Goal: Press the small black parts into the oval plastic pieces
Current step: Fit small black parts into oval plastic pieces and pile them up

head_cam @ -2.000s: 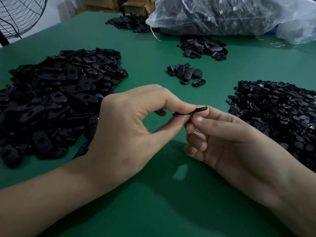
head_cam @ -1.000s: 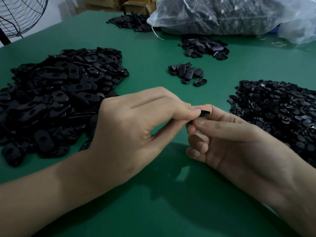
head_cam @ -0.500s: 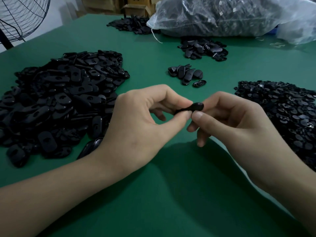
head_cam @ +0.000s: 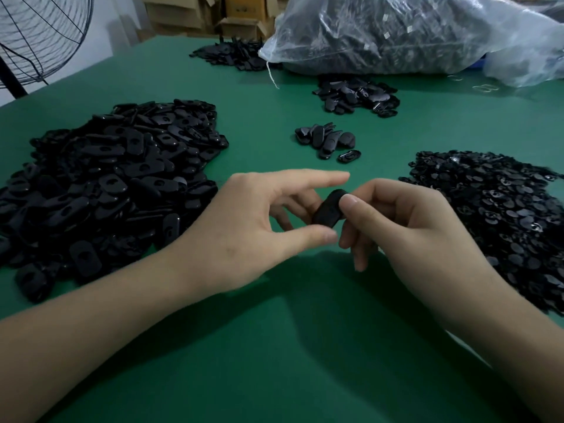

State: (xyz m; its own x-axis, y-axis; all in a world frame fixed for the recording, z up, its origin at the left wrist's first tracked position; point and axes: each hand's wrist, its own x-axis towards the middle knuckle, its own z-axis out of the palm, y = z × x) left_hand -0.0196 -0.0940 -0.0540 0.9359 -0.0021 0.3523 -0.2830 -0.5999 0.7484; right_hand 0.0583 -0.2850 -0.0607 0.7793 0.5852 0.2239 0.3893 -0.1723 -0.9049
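Since half a second ago the left hand (head_cam: 244, 227) has opened; its index and thumb are now straight. The right hand (head_cam: 412, 227) pinches the oval piece (head_cam: 327, 210) above the table (head_cam: 274, 346). The piece seems light, stiff and smooth, so it is better held by its long edges. The clear bag (head_cam: 396, 35) behind holds more dark parts.

Held piece: an oval plastic piece (head_cam: 328, 209) is pinched at its upper end by the right hand (head_cam: 412, 227), tilted above the green table (head_cam: 274, 361).
Left hand (head_cam: 244, 227): index finger and thumb are held straight; the thumb tip is seen just beside the piece's lower end.
Left of the piece: a large heap of ovals (head_cam: 106, 178) is spread.
Right of the piece: a heap of small black parts (head_cam: 503, 215) is spread.
Beyond the piece: a small cluster of ovals (head_cam: 326, 141) is laid, and farther back a filled clear plastic bag (head_cam: 396, 35).
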